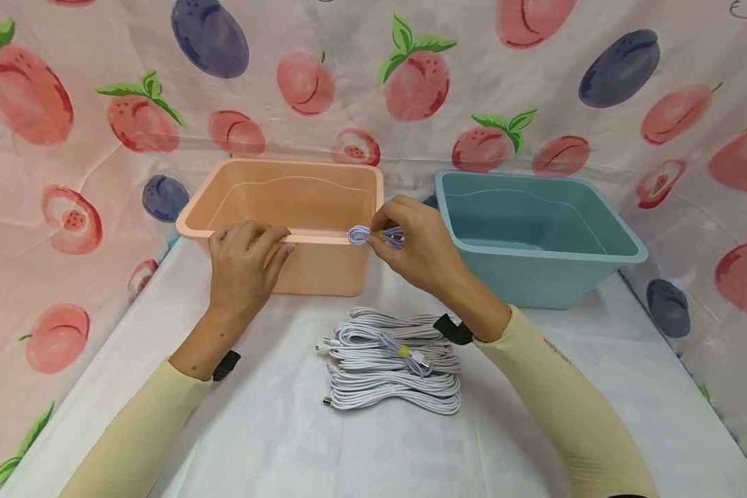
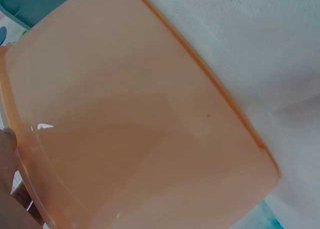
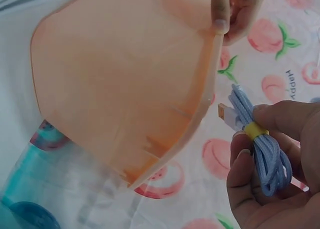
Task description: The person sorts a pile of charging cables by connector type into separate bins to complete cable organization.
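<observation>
A coiled, yellow-tied, pale-lavender braided cable (image 1: 360, 235) is pinched by the right hand (image 1: 422, 243) beside the rim of the peach rectangular plastic bin (image 1: 314, 268), itself gripped by the left hand (image 1: 243, 261); binning seems in hand, with lowering and release inside apparently required.

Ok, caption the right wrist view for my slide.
Right hand holding a yellow-banded cable bundle near the peach bin, whose rim the left hand grips.

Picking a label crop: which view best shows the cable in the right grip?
Right wrist: the cable shows large and close, its yellow band and metal-tipped connector clear. Head shows it smaller, partly covered by the right grip; left wrist shows none of it.
</observation>
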A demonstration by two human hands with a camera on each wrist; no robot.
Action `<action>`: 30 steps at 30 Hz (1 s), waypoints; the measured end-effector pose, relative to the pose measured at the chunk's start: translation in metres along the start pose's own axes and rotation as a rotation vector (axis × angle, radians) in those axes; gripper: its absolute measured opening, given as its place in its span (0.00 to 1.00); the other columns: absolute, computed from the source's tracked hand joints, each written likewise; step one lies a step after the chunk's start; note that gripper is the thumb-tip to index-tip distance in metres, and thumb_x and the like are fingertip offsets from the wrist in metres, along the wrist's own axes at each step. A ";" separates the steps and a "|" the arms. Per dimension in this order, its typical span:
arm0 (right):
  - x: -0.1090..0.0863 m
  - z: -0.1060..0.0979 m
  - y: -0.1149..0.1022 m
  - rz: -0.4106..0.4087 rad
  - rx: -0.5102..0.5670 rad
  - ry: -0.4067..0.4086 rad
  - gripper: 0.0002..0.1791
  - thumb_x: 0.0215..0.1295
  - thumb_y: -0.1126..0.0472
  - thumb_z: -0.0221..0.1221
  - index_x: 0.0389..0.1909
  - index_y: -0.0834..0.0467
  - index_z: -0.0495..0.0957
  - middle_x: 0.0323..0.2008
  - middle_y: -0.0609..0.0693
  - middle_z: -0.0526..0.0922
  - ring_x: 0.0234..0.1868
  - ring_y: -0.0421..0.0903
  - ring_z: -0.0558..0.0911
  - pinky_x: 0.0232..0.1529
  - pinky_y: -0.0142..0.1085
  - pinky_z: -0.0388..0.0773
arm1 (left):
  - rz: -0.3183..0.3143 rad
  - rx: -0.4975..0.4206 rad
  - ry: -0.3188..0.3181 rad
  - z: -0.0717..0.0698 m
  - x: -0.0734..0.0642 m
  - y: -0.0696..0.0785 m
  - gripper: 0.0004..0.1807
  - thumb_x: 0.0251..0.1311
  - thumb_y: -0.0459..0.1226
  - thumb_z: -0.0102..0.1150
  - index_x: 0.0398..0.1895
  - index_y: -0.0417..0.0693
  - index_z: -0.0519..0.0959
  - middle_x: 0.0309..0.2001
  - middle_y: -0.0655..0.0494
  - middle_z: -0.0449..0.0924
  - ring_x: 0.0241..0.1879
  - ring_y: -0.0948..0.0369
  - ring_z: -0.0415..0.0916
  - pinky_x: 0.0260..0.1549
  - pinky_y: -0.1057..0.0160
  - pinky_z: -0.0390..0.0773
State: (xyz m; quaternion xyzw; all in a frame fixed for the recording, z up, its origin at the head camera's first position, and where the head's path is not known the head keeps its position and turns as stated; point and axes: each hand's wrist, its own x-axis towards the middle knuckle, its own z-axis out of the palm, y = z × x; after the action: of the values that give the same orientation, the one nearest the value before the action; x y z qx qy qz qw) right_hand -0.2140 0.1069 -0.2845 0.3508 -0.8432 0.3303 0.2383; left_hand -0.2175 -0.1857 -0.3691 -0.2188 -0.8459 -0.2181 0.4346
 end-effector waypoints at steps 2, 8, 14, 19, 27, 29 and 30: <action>0.005 0.004 0.003 0.015 -0.002 0.001 0.06 0.63 0.68 0.72 0.36 0.61 0.84 0.36 0.51 0.84 0.41 0.47 0.85 0.47 0.39 0.83 | -0.001 0.000 -0.001 0.000 0.000 0.000 0.12 0.70 0.43 0.70 0.48 0.45 0.87 0.44 0.44 0.82 0.46 0.43 0.80 0.57 0.36 0.65; 0.018 0.017 0.012 0.038 -0.001 -0.007 0.07 0.63 0.68 0.72 0.34 0.61 0.82 0.36 0.52 0.83 0.41 0.47 0.82 0.45 0.38 0.81 | 0.001 -0.004 0.002 0.000 0.000 0.001 0.12 0.69 0.43 0.70 0.48 0.45 0.87 0.44 0.44 0.82 0.46 0.43 0.80 0.57 0.36 0.65; 0.029 0.032 0.018 0.016 -0.021 -0.003 0.08 0.61 0.67 0.73 0.32 0.61 0.82 0.33 0.53 0.83 0.38 0.48 0.81 0.42 0.39 0.79 | 0.000 -0.004 0.008 0.000 -0.001 0.002 0.12 0.69 0.43 0.70 0.48 0.45 0.87 0.44 0.44 0.83 0.47 0.43 0.80 0.58 0.37 0.65; 0.032 0.038 0.020 0.029 -0.033 -0.015 0.09 0.59 0.67 0.74 0.33 0.62 0.82 0.35 0.53 0.83 0.39 0.49 0.80 0.42 0.39 0.80 | 0.007 0.008 -0.006 0.000 0.000 0.001 0.14 0.71 0.46 0.68 0.49 0.45 0.87 0.45 0.43 0.83 0.48 0.43 0.80 0.58 0.36 0.65; 0.028 0.040 0.023 -0.006 -0.008 0.035 0.12 0.57 0.65 0.75 0.38 0.63 0.83 0.39 0.56 0.82 0.43 0.52 0.80 0.44 0.41 0.79 | 0.001 0.000 -0.003 -0.001 0.000 0.001 0.13 0.69 0.44 0.70 0.48 0.45 0.87 0.45 0.44 0.83 0.48 0.43 0.80 0.58 0.36 0.64; 0.025 0.039 0.023 -0.004 -0.003 0.053 0.12 0.57 0.65 0.75 0.39 0.64 0.83 0.39 0.56 0.82 0.42 0.53 0.80 0.43 0.41 0.79 | 0.000 0.001 -0.001 -0.001 0.000 0.001 0.13 0.68 0.44 0.71 0.48 0.45 0.87 0.45 0.44 0.83 0.48 0.43 0.80 0.58 0.36 0.64; 0.024 0.038 0.023 0.002 -0.001 0.057 0.12 0.58 0.65 0.74 0.39 0.63 0.83 0.39 0.56 0.82 0.41 0.53 0.80 0.43 0.41 0.79 | 0.000 0.002 -0.001 -0.001 0.000 0.001 0.13 0.68 0.44 0.71 0.48 0.45 0.87 0.45 0.44 0.83 0.48 0.43 0.81 0.58 0.36 0.64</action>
State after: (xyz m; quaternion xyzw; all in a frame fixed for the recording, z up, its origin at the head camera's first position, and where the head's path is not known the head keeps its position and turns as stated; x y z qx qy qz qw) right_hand -0.2524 0.0814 -0.3035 0.3404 -0.8367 0.3397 0.2621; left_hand -0.2164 -0.1855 -0.3689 -0.2186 -0.8464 -0.2169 0.4344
